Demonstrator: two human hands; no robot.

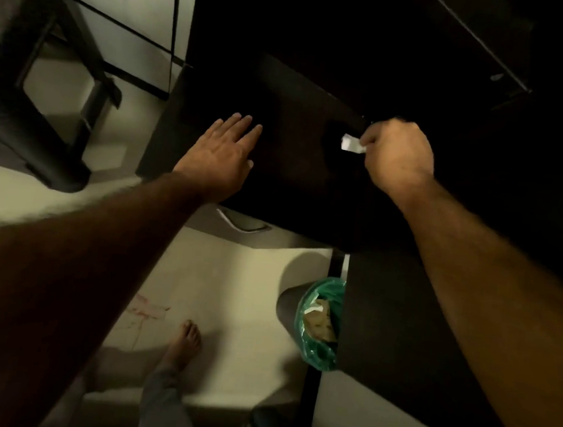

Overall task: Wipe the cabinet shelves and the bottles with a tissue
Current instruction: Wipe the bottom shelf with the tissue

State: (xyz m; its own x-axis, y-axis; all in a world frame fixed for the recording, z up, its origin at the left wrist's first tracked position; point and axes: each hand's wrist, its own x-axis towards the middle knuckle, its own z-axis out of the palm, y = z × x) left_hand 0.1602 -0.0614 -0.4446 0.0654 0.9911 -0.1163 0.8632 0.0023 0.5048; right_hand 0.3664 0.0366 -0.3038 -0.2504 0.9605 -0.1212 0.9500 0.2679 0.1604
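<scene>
While the left hand (222,154) lies flat, fingers straight, on the dark cabinet (279,151), probably for balance, the right hand (399,156) has its grip pinched shut on a crumpled tissue (351,144) just right of it, seemingly ready to wipe. I see no bottles; too dark. Below the cabinet, a green-lined bin (319,323). No writing legible.

A small crumpled white tissue (351,144) is pinched in the right hand (397,155), held against the dark cabinet (296,152) surface near its right edge.
</scene>
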